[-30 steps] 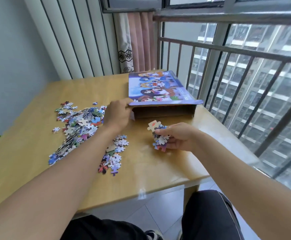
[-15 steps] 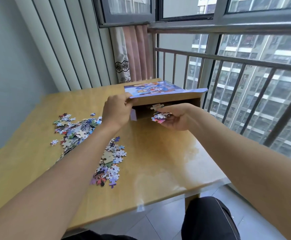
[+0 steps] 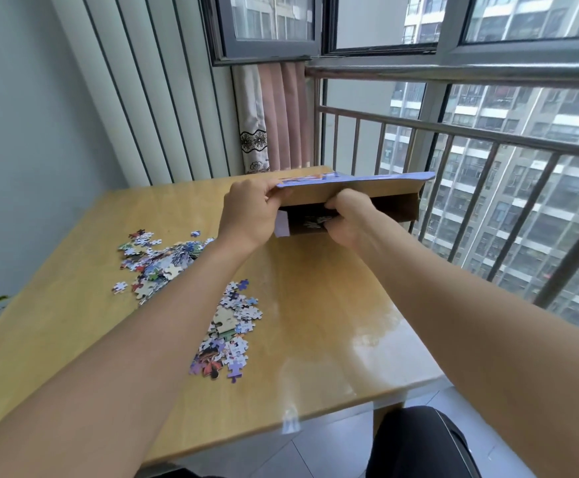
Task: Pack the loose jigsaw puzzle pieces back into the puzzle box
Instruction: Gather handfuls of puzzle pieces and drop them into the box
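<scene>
The puzzle box (image 3: pixel 396 207) lies at the table's far right, its open end facing me and its blue printed top tilted up. My left hand (image 3: pixel 250 215) grips the left corner of the box's top flap and holds it raised. My right hand (image 3: pixel 350 219) is at the box's mouth with curled fingers around a handful of puzzle pieces (image 3: pixel 313 220), which show just inside the dark opening. Two heaps of loose pieces lie on the table: a larger pile (image 3: pixel 157 260) at the left and a smaller pile (image 3: pixel 229 332) nearer me, beside my left forearm.
The wooden table (image 3: pixel 315 305) has its near edge in front of my knees. A metal railing (image 3: pixel 488 160) and windows stand close behind and to the right of the box. A pink curtain (image 3: pixel 277 125) hangs at the back corner.
My right hand carried its handful of pieces from above the table into the box's mouth. My left hand lifted the box's flap higher. The camera tilted upward.
</scene>
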The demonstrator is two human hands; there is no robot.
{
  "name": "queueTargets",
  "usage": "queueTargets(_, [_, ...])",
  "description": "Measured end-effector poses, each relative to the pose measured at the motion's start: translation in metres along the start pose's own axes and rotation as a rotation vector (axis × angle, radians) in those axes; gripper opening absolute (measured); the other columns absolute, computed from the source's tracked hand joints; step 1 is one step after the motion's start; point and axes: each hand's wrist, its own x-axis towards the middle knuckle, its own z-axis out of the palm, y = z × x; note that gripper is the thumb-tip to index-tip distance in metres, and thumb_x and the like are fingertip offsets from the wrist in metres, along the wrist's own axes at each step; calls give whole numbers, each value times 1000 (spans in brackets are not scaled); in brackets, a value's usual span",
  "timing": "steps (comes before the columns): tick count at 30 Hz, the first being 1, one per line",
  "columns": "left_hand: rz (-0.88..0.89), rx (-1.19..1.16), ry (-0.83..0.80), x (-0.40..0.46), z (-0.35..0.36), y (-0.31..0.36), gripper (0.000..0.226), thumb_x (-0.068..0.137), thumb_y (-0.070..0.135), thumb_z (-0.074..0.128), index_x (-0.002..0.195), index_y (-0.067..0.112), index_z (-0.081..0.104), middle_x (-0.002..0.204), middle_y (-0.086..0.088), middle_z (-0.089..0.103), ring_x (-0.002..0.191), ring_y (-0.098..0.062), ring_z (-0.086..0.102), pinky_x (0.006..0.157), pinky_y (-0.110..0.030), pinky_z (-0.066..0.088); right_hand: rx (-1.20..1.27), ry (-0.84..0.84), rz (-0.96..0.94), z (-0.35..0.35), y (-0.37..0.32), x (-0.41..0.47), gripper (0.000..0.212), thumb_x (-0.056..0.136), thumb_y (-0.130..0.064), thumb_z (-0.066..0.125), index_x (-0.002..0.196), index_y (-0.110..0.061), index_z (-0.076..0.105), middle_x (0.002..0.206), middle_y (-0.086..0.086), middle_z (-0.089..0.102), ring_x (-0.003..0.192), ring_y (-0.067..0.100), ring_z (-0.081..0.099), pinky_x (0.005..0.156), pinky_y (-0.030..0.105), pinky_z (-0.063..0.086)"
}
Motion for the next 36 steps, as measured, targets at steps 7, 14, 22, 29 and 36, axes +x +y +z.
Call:
queueTargets(7, [-89, -37, 59, 4, -4, 3, 14, 94, 27, 65, 86, 18, 73, 45, 17, 46, 50, -2, 39, 49, -13, 26, -731, -13, -234, -24, 3, 6, 34, 96, -7, 45, 128, -2, 56, 82, 6, 47, 71, 18, 47, 58, 24, 41])
queueTargets(14, [-93, -43, 66, 2, -3, 5, 12, 94, 26, 66, 93, 19, 76, 42, 13, 39, 48, -3, 38, 50, -11, 25, -1446, -238, -856, -46, 22, 1, 36, 91, -30, 66, 126, -22, 68, 109, 2, 71, 97, 25, 64, 82, 39, 55])
queueTargets(22, [-59, -67, 45, -4, -6, 8, 12, 95, 23, 65, 92, 17, 75, 45, 25, 48, 44, -3, 36, 51, -16, 27, -1740, -225, -842, -42, 19, 13, 61, 90, -39, 64, 147, -34, 42, 128, -1, 62, 108, 24, 60, 85, 38, 55])
queueTargets(29, [-94, -87, 107, 12, -17, -3, 25, 94, 33, 64, 85, 11, 70, 60, -7, 59, 57, -22, 44, 60, -31, 41, -1582, 52, -1237, -46, 16, 13, 27, 90, -7, 60, 108, -22, 75, 107, 4, 72, 88, 29, 66, 66, 41, 57])
queueTargets(36, [-94, -192, 192, 42, -44, 21, 21, 101, 25, 56, 84, 17, 64, 68, 13, 61, 58, 5, 61, 53, -8, 39, -1405, 264, -1445, -36, -28, -4, 15, 90, -13, 63, 84, -18, 76, 79, 1, 72, 74, 28, 66, 62, 33, 48])
